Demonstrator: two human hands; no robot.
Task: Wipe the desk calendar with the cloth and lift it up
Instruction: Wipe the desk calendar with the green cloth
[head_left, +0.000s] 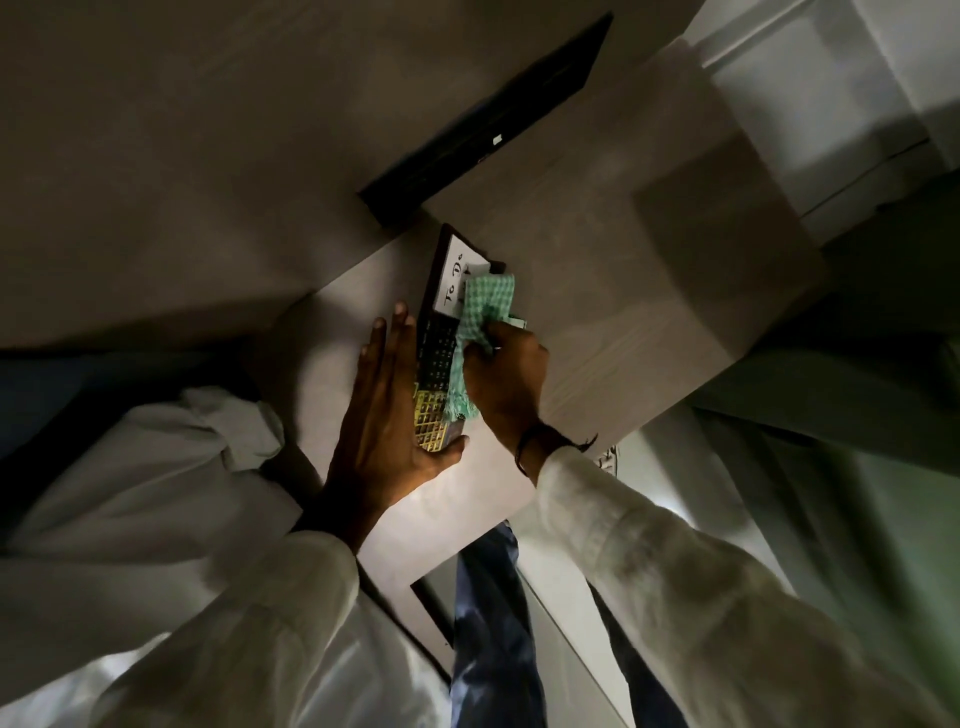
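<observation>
Dim desk (597, 322) bears the calendar (439, 358) lying flat, left hand (379, 415) spread open bracing its left edge, right hand (506, 374) pressing the bunched cloth (480, 317) on it: wiping seems underway, lifting not yet done.

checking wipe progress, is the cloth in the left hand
No, the green checked cloth is bunched in the right hand, while the left hand lies flat against the desk calendar.

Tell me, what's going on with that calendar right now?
Left hand flat, steadying desk calendar. Right hand pressing green cloth on it. Not lifted yet.
</observation>
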